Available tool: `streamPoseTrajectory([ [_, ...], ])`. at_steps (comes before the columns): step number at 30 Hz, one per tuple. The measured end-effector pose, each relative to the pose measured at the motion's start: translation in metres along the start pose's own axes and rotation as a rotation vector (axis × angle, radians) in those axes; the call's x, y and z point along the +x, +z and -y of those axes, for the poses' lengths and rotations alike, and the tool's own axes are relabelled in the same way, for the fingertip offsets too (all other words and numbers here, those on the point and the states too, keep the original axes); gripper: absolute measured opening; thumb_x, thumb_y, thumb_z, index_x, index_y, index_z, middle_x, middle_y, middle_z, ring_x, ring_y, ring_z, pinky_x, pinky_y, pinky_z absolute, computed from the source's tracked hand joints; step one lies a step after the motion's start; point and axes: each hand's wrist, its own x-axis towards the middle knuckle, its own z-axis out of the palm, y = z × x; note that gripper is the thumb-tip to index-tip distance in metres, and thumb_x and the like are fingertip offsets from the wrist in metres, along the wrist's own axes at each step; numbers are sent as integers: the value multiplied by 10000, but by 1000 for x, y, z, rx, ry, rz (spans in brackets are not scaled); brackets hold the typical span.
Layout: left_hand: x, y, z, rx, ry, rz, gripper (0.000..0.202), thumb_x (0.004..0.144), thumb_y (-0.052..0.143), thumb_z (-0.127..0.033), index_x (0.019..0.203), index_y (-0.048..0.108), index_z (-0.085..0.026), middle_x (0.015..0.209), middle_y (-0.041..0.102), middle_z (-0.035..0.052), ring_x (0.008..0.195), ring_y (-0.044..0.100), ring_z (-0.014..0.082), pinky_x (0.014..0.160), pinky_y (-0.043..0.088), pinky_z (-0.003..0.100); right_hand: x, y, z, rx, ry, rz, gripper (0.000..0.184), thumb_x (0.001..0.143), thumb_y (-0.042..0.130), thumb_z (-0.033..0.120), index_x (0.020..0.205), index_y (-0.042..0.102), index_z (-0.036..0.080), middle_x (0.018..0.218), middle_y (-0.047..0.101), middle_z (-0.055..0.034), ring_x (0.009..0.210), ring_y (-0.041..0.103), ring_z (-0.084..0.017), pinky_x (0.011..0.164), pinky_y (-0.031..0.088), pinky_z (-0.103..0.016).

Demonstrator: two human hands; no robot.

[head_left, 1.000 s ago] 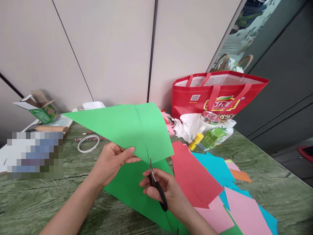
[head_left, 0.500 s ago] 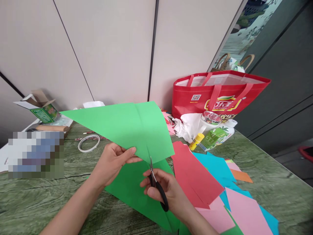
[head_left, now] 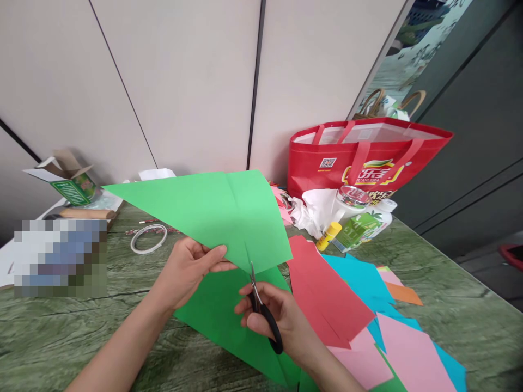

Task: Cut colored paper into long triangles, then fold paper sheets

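A large sheet of green paper (head_left: 204, 209) is raised above the table, with a faint crease across it. My left hand (head_left: 192, 267) pinches its lower edge between thumb and fingers. In my right hand (head_left: 273, 316) is a pair of scissors (head_left: 270, 326) with black handles, pointing up and away from me. The blade tips meet the sheet's near edge, where a short slit runs upward. Below, a second area of darker green paper (head_left: 229, 321) hangs or lies under both hands; whether it joins the upper sheet is hidden.
Red paper (head_left: 322, 288), blue paper (head_left: 359, 277) and pink paper (head_left: 412, 354) overlap on the right. A yellow glue stick (head_left: 329, 236), a jar (head_left: 353, 204) and a red bag (head_left: 318, 158) stand behind. A white tape roll (head_left: 133, 243) and an opened box (head_left: 75, 188) are at left.
Almost nothing differs. The green sheet and the scissors have shifted very slightly to the right; both hands keep their hold.
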Motion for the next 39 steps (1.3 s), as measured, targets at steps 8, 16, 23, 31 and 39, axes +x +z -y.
streamPoseTrajectory([
  [8,1,-1,2,-1,-2,36,429,530,749,-269,344,368,-205,314,252,-99,421,580,152,461,506,241,0,-1,-2,-29,-17,0,358,641,751,276,949,591,187,833,656,-37,722,593,-125,683,449,-249],
  [16,-1,-1,-1,31,15,52,455,550,737,-240,327,341,-208,313,227,-103,416,573,144,468,498,241,0,-2,-2,-48,-29,5,356,649,747,264,960,592,187,850,658,-45,744,593,-129,697,448,-252],
  [23,-1,0,-2,40,1,55,454,540,741,-258,326,344,-206,303,230,-100,429,588,161,453,481,236,0,-2,-2,-49,-17,-1,361,633,755,272,949,600,189,839,660,-45,737,600,-142,691,454,-266],
  [31,-1,-1,0,27,13,38,449,543,742,-267,338,347,-206,311,250,-99,433,592,161,457,486,237,0,-2,-2,-38,-21,2,357,641,752,260,957,599,191,844,660,-40,737,593,-130,687,446,-250],
  [39,-1,0,-1,32,-3,35,451,541,745,-286,361,338,-210,316,243,-103,417,584,158,451,489,237,1,-1,-2,-32,-30,3,356,642,752,260,955,596,193,834,656,-35,710,580,-113,672,438,-235],
])
